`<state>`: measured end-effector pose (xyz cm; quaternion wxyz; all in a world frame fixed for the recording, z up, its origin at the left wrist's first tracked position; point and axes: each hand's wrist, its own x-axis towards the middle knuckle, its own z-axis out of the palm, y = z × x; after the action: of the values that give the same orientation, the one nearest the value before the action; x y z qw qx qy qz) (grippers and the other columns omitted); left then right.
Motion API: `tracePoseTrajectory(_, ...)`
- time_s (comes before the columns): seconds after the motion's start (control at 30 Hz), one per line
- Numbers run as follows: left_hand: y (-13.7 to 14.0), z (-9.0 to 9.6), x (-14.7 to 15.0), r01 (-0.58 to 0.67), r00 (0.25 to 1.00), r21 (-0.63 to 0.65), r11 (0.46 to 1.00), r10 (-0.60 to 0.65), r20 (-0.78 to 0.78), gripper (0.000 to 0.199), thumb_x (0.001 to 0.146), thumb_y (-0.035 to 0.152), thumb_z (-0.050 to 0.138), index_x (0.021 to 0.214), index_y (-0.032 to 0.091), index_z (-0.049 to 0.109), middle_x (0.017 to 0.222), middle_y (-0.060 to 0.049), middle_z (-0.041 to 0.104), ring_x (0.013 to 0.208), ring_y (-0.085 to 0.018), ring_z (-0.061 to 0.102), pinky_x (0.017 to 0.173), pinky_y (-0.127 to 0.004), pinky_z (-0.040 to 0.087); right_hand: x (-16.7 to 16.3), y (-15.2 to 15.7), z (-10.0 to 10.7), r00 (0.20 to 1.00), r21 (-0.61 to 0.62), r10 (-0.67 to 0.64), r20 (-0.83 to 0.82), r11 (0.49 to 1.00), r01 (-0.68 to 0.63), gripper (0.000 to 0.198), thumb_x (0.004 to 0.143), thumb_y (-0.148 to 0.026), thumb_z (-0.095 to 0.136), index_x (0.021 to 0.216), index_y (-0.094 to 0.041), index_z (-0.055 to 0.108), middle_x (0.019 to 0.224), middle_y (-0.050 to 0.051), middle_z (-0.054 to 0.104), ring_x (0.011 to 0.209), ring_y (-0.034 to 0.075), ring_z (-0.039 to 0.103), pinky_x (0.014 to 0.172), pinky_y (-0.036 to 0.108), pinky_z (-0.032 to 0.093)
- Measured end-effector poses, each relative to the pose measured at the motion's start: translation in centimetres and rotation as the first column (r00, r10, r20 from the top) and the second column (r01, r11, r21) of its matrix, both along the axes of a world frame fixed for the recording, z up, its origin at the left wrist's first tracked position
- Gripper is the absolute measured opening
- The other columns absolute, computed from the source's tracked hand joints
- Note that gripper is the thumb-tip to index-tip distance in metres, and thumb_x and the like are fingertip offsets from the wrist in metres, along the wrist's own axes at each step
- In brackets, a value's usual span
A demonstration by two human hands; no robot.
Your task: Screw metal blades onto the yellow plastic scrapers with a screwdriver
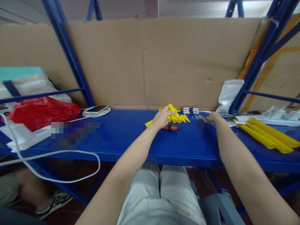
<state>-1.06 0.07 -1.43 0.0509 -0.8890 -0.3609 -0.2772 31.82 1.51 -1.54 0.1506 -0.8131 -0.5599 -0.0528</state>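
My left hand [161, 118] reaches over a small group of yellow pointed, rolled pieces [179, 119], its fingers stretched out and apart. A further yellow piece [149, 123] shows beside the wrist. Just below that hand lies a red and black cylindrical tool [172, 127], partly covered by it. My right hand [213, 117] is low over the table at the right, next to a thin brownish strip [203, 119]. Its fingers are mostly hidden, so I cannot tell whether it grips anything. Small shiny bits [195, 117] are scattered between the hands.
Black-and-white bundles [191, 110] lie near the cardboard wall [145, 62]. Large yellow rolls [269, 136] rest at the right of the blue table [122, 134]. At the left are a phone [97, 108] on a coiled cable, a red bag [44, 112] and a looping white cable [70, 180].
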Motion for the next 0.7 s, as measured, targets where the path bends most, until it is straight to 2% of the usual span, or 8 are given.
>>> tracePoseTrajectory(0.1, -0.4, 0.3, 0.1, 0.007, 1.0, -0.017, 1.0, -0.007, 0.02, 0.058, 0.084, 0.004, 0.045, 0.132, 0.031, 0.062, 0.132, -0.005, 0.054, 0.108, -0.02, 0.061, 0.095, -0.032, 0.047, -1.7, -0.1, 0.8, 0.999, 0.054, -0.031, 0.019, 0.998, 0.03, 0.036, 0.085, -0.018, 0.052, 0.111, 0.0, 0.068, 0.11, 0.03, 0.067, 0.11, 0.038, 0.064, 0.086, 0.043, 0.052)
tracePoseTrajectory(0.17, -0.5, 0.3, 0.3, 0.008, 1.0, -0.026, 1.0, -0.008, 0.022, 0.06, 0.082, 0.001, 0.043, 0.132, 0.032, 0.062, 0.129, -0.005, 0.054, 0.106, -0.02, 0.062, 0.094, -0.031, 0.047, -3.7, -0.2, 1.5, 0.993, 0.174, 0.115, 0.041, 0.977, -0.12, 0.038, 0.087, -0.017, 0.047, 0.117, -0.005, 0.066, 0.118, 0.025, 0.066, 0.115, 0.033, 0.062, 0.094, 0.042, 0.049)
tracePoseTrajectory(0.23, -0.6, 0.2, 0.4, 0.015, 1.0, -0.034, 0.999, -0.014, 0.021, 0.062, 0.081, 0.0, 0.042, 0.132, 0.032, 0.061, 0.128, -0.005, 0.054, 0.104, -0.02, 0.062, 0.093, -0.031, 0.048, -6.0, -0.3, 1.8, 0.945, 0.286, 0.31, 0.103, 0.901, -0.326, 0.045, 0.086, -0.018, 0.05, 0.13, -0.008, 0.059, 0.129, 0.021, 0.061, 0.123, 0.031, 0.056, 0.1, 0.043, 0.047)
tracePoseTrajectory(0.33, -0.5, 0.0, 0.6, 0.03, 0.999, -0.037, 0.999, -0.029, 0.02, 0.064, 0.08, -0.001, 0.041, 0.132, 0.031, 0.061, 0.129, -0.005, 0.053, 0.104, -0.02, 0.062, 0.092, -0.032, 0.049, -9.1, -0.1, 1.7, 0.801, 0.319, 0.564, 0.197, 0.736, -0.597, 0.055, 0.085, -0.017, 0.052, 0.14, -0.015, 0.052, 0.14, 0.015, 0.055, 0.132, 0.028, 0.049, 0.106, 0.047, 0.043)
tracePoseTrajectory(0.4, -0.3, -0.1, 0.6, 0.04, 0.999, -0.042, 0.998, -0.039, 0.024, 0.066, 0.079, -0.001, 0.041, 0.134, 0.031, 0.059, 0.129, -0.005, 0.054, 0.106, -0.02, 0.062, 0.093, -0.032, 0.049, -10.5, 0.1, 1.4, 0.716, 0.31, 0.658, 0.231, 0.648, -0.696, 0.055, 0.086, -0.017, 0.051, 0.141, -0.02, 0.052, 0.144, 0.012, 0.052, 0.134, 0.027, 0.047, 0.107, 0.049, 0.042)
tracePoseTrajectory(0.47, -0.1, -0.3, 0.7, 0.06, 0.998, -0.046, 0.997, -0.058, 0.033, 0.067, 0.078, -0.002, 0.041, 0.135, 0.03, 0.058, 0.132, -0.005, 0.055, 0.111, -0.02, 0.061, 0.097, -0.033, 0.048, -11.4, 0.2, 1.1, 0.663, 0.293, 0.706, 0.247, 0.598, -0.746, 0.051, 0.087, -0.016, 0.048, 0.137, -0.022, 0.056, 0.143, 0.01, 0.053, 0.132, 0.027, 0.049, 0.106, 0.051, 0.042)
tracePoseTrajectory(0.63, 0.6, -0.8, 1.2, 0.133, 0.987, -0.035, 0.991, -0.129, 0.093, 0.072, 0.074, -0.004, 0.042, 0.141, 0.022, 0.052, 0.144, -0.007, 0.053, 0.132, -0.02, 0.049, 0.112, -0.037, 0.038, -12.0, 0.2, 1.4, 0.607, 0.276, 0.751, 0.26, 0.544, -0.792, 0.04, 0.084, -0.014, 0.052, 0.12, -0.019, 0.069, 0.128, 0.011, 0.065, 0.121, 0.026, 0.058, 0.103, 0.045, 0.045)
tracePoseTrajectory(0.7, 0.8, -0.9, 1.2, 0.136, 0.984, -0.04, 0.99, -0.13, 0.121, 0.075, 0.073, -0.005, 0.041, 0.143, 0.02, 0.048, 0.147, -0.007, 0.051, 0.136, -0.019, 0.045, 0.115, -0.038, 0.035, -11.7, 0.3, 1.6, 0.648, 0.332, 0.726, 0.229, 0.568, -0.753, 0.034, 0.084, -0.013, 0.05, 0.11, -0.018, 0.072, 0.119, 0.011, 0.07, 0.115, 0.025, 0.062, 0.101, 0.041, 0.046)
